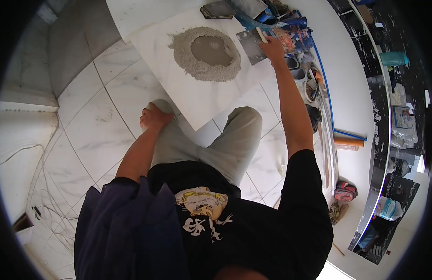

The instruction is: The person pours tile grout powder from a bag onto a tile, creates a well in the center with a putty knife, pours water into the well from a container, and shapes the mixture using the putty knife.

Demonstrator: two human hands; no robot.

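My right hand [273, 49] is closed on the pale handle of a flat metal trowel [251, 45], whose blade is at the right edge of a white board [192, 100]. On that board lies a ring of grey powder [185, 63] around a pool of wet grey mix [209, 50]. The trowel is to the right of the powder, apart from it. My left hand [156, 117] rests on my left knee, fingers bent over the trouser cloth, with no tool showing in it.
A blue tub [246, 19] with tools stands at the top, beside dark flat pieces [218, 10]. Shoes [299, 74] and a blue hose [324, 88] line the right. Shelves with bottles and bags [405, 123] stand farther right. Cables [52, 224] lie on the tiles at lower left.
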